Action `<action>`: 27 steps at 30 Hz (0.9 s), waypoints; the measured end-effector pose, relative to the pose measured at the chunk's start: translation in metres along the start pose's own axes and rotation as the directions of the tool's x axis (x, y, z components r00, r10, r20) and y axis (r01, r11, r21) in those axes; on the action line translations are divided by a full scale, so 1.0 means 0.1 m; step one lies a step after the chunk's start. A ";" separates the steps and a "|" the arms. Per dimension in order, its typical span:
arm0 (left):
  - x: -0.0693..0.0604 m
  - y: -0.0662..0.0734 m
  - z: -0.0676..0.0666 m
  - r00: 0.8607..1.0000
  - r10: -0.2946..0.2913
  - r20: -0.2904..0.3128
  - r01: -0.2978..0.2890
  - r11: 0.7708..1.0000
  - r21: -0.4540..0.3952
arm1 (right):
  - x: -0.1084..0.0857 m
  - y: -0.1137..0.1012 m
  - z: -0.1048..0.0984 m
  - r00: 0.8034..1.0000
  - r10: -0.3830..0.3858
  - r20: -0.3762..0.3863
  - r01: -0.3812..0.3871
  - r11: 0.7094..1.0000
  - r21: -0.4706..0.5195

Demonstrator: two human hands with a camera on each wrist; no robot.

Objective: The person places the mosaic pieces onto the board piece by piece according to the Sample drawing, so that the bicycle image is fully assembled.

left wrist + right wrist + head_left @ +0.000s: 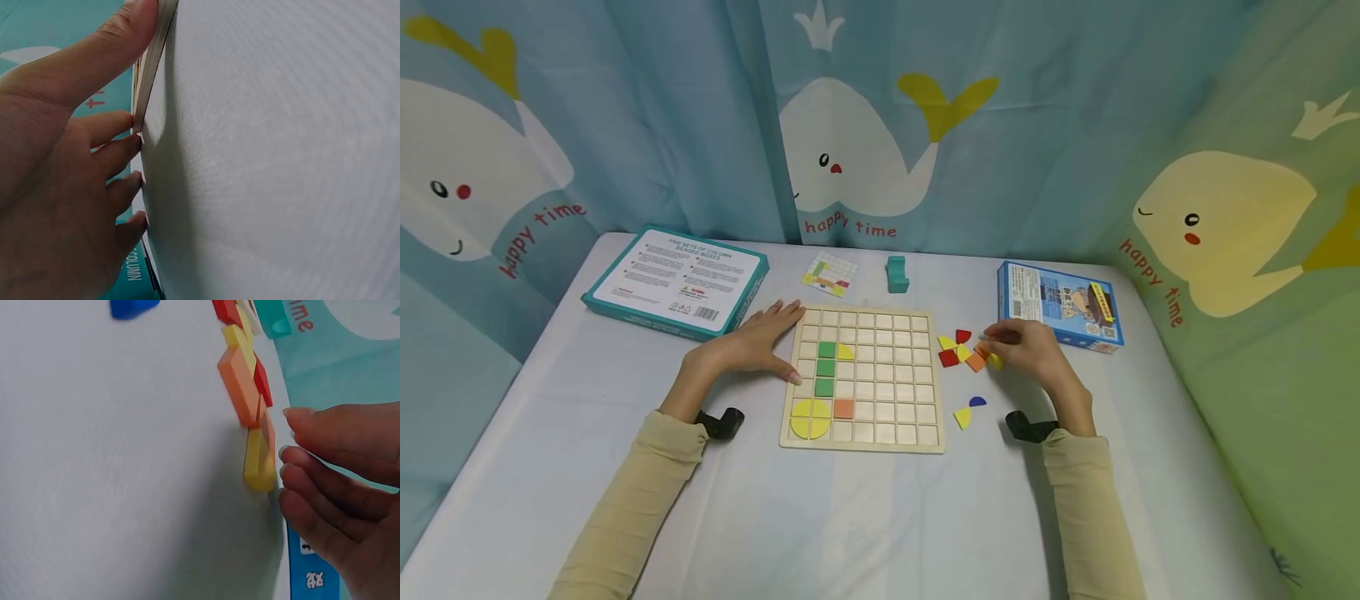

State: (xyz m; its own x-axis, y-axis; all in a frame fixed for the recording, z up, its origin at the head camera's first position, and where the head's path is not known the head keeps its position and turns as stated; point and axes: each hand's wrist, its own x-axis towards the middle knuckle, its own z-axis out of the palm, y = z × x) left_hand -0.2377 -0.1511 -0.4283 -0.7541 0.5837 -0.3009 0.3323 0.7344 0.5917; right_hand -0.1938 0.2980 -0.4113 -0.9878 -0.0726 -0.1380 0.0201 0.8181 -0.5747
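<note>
A square wooden grid board (880,444) lies mid-table, with green squares (825,367), an orange square (843,408), a yellow quarter piece (846,352) and a yellow circle of quarter pieces (810,418) in its cells. My left hand (756,342) rests at its left edge, fingers spread, thumb on the board; the left wrist view shows the thumb (115,44) at the board's side. Right of the board is a loose pile of red, yellow and orange pieces (975,362). Beside it, my right hand (1028,350) hovers, fingertips close to an orange piece (239,384) and a yellow one (257,465), holding neither.
Behind the board lie a small pattern card (831,273) and a teal block (896,275). A teal-edged box (677,279) sits back left, a blue box (1060,305) back right. Nearer the front right are a yellow quarter piece (962,417) and a dark blue half-round piece (977,402). A whale-print curtain (700,125) stands behind the table.
</note>
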 end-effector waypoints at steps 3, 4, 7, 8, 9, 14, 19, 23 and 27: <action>0.00 0.00 0.00 1.000 -0.008 0.000 0.008 1.000 0.000 | 0.01 0.04 0.00 1.000 0.011 0.013 -0.011 1.000 -0.004; -0.01 0.01 0.01 1.000 -0.006 0.001 0.006 1.000 0.001 | 0.01 0.05 0.01 1.000 0.015 0.018 -0.015 1.000 -0.005; -0.01 0.02 0.01 1.000 0.003 0.001 -0.003 1.000 0.000 | 0.01 0.08 0.02 0.999 0.033 0.032 -0.032 0.999 -0.005; -0.01 0.02 0.01 1.000 0.006 0.001 -0.006 1.000 0.001 | 0.02 0.09 0.02 0.999 0.035 0.036 -0.035 0.999 -0.007; 0.00 0.02 0.02 1.000 0.008 0.001 -0.008 1.000 0.001 | 0.02 0.10 0.03 0.999 0.037 0.040 -0.037 0.999 -0.008; 0.01 0.01 0.02 1.000 0.000 0.004 0.000 1.000 0.005 | 0.03 0.12 0.07 0.998 0.025 0.050 -0.025 1.000 -0.005; -0.01 0.01 0.02 1.000 -0.013 0.006 0.013 1.000 0.003 | 0.04 0.12 0.10 0.999 0.029 0.039 -0.029 0.999 0.017; -0.01 0.01 0.01 1.000 -0.008 0.001 0.008 1.000 -0.002 | 0.04 0.10 0.09 0.999 0.025 0.022 -0.026 0.999 0.037; -0.01 0.01 0.00 1.000 -0.001 -0.004 0.001 1.000 -0.008 | 0.04 0.07 0.08 1.000 0.022 0.010 -0.022 0.999 0.044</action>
State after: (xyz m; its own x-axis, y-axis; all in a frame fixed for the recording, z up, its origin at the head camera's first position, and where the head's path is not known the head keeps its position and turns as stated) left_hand -0.2366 -0.1508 -0.4276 -0.7568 0.5815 -0.2985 0.3271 0.7323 0.5972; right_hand -0.1960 0.2990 -0.4228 -0.9854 -0.0608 -0.1588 0.0487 0.7939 -0.6061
